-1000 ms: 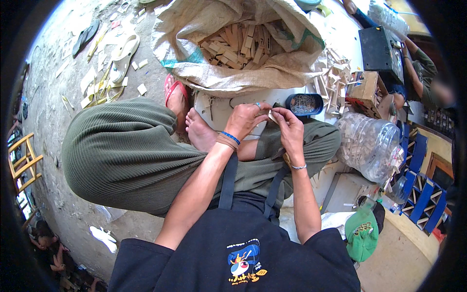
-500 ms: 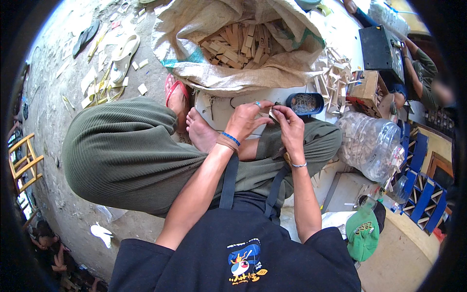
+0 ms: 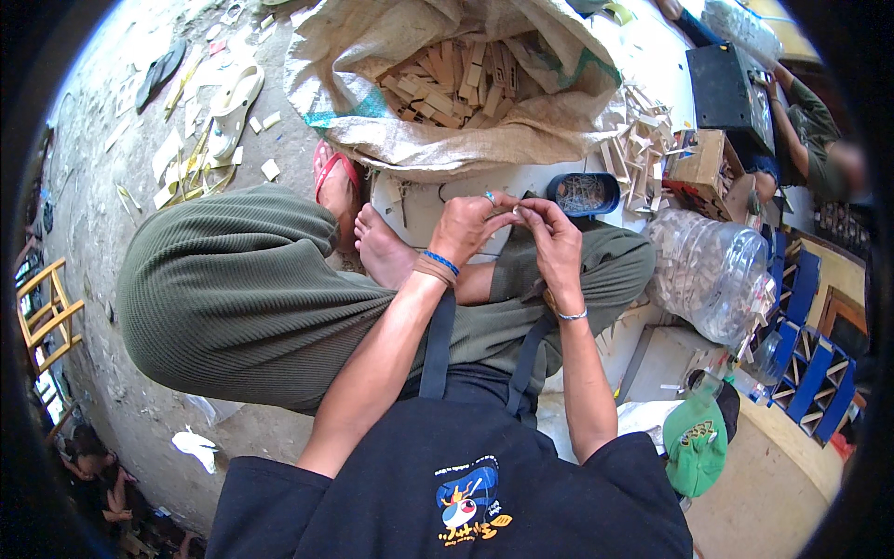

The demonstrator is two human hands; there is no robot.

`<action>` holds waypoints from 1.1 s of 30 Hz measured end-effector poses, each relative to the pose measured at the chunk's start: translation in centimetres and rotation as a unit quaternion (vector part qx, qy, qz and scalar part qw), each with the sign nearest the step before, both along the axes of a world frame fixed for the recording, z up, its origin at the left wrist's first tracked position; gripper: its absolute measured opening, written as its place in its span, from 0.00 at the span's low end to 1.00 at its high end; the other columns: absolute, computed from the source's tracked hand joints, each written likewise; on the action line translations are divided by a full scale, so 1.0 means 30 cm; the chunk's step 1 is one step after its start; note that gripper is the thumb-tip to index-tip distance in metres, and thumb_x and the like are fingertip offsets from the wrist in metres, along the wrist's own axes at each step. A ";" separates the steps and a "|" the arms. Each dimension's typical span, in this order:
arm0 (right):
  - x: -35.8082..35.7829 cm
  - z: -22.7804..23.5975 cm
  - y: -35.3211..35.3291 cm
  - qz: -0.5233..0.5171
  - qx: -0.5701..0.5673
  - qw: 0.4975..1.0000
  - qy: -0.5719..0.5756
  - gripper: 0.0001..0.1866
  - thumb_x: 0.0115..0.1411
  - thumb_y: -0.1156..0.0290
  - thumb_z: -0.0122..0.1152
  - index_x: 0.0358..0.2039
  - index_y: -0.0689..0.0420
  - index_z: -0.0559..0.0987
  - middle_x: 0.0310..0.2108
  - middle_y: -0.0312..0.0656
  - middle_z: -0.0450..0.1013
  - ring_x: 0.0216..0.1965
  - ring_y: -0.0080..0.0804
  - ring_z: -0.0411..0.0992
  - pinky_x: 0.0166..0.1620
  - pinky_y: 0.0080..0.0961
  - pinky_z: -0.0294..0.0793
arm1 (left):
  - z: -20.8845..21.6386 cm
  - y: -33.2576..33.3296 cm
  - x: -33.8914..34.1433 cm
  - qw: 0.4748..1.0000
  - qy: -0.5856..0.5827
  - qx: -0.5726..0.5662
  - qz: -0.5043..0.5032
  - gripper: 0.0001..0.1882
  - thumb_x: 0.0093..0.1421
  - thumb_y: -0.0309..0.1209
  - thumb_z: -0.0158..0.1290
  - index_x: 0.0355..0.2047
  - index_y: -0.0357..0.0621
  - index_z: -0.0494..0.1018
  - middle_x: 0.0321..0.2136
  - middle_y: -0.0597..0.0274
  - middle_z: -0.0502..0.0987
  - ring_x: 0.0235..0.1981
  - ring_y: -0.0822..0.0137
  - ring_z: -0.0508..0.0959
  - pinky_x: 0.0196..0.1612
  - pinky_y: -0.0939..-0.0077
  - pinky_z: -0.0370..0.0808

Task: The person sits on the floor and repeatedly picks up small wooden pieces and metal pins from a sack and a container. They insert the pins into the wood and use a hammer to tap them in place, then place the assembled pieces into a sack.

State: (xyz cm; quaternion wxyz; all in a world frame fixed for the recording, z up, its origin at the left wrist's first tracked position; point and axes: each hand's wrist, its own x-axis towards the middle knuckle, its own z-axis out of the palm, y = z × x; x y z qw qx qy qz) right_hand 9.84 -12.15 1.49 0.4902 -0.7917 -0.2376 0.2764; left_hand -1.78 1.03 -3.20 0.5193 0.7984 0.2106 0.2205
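Dark green ribbed trousers (image 3: 251,289) cover the bent legs of a seated person, seen from above. The two hands meet in front of the lap, fingertips close together. Between them is a small pale piece (image 3: 518,211), mostly hidden by the fingers. The right hand (image 3: 557,240) pinches it between thumb and forefinger; the left hand (image 3: 463,230) has its thumb and forefinger right at the piece, though whether they grip it I cannot tell. Just beyond the right hand sits a blue tray (image 3: 587,213) holding thin metal pins (image 3: 579,192). Farther forward, a woven sack (image 3: 447,158) stands open, with small wooden blocks (image 3: 447,88) inside. More wooden pieces (image 3: 644,154) lie heaped to the right of the sack. Nearer, at the right knee, a clear plastic jug (image 3: 736,289) lies on its side, filled with wooden bits. A green cap (image 3: 696,447) rests near the right elbow.
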 end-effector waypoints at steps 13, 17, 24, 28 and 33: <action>-0.001 0.069 0.010 0.121 -0.042 0.954 -0.271 0.06 0.68 0.74 0.63 0.43 0.61 0.81 0.39 0.44 0.79 0.34 0.36 0.79 0.38 0.28 0.77 | -0.019 -0.007 0.010 0.997 -0.073 0.001 0.003 0.12 0.64 0.40 0.64 0.43 0.49 0.80 0.34 0.55 0.85 0.35 0.49 0.85 0.35 0.58 0.81; -0.001 0.063 0.008 0.099 -0.036 0.975 -0.195 0.06 0.67 0.75 0.64 0.44 0.61 0.82 0.39 0.46 0.80 0.34 0.38 0.79 0.37 0.30 0.77 | -0.015 -0.004 0.007 0.999 -0.049 0.008 -0.007 0.12 0.64 0.40 0.64 0.43 0.49 0.80 0.35 0.56 0.85 0.35 0.49 0.84 0.36 0.58 0.81; 0.038 0.084 0.006 0.138 -0.055 0.971 -0.189 0.07 0.65 0.73 0.66 0.43 0.60 0.84 0.36 0.44 0.82 0.30 0.33 0.79 0.33 0.26 0.76 | -0.008 -0.002 0.004 0.999 -0.035 -0.002 -0.013 0.13 0.63 0.39 0.65 0.46 0.50 0.81 0.34 0.52 0.85 0.33 0.50 0.85 0.33 0.62 0.80; 0.061 0.076 0.003 0.129 -0.052 0.979 -0.149 0.08 0.64 0.72 0.69 0.42 0.60 0.86 0.31 0.39 0.82 0.25 0.22 0.72 0.30 0.21 0.72 | 0.001 -0.003 0.005 1.000 -0.025 0.003 -0.006 0.14 0.63 0.41 0.65 0.45 0.50 0.82 0.31 0.51 0.84 0.32 0.50 0.85 0.32 0.62 0.80; 0.088 0.030 -0.004 0.088 -0.073 0.991 -0.070 0.08 0.63 0.71 0.69 0.41 0.59 0.88 0.26 0.30 0.80 0.24 0.13 0.64 0.28 0.17 0.67 | 0.018 -0.001 -0.001 1.000 0.007 -0.002 -0.010 0.12 0.63 0.40 0.64 0.43 0.49 0.80 0.33 0.54 0.85 0.35 0.49 0.85 0.35 0.58 0.81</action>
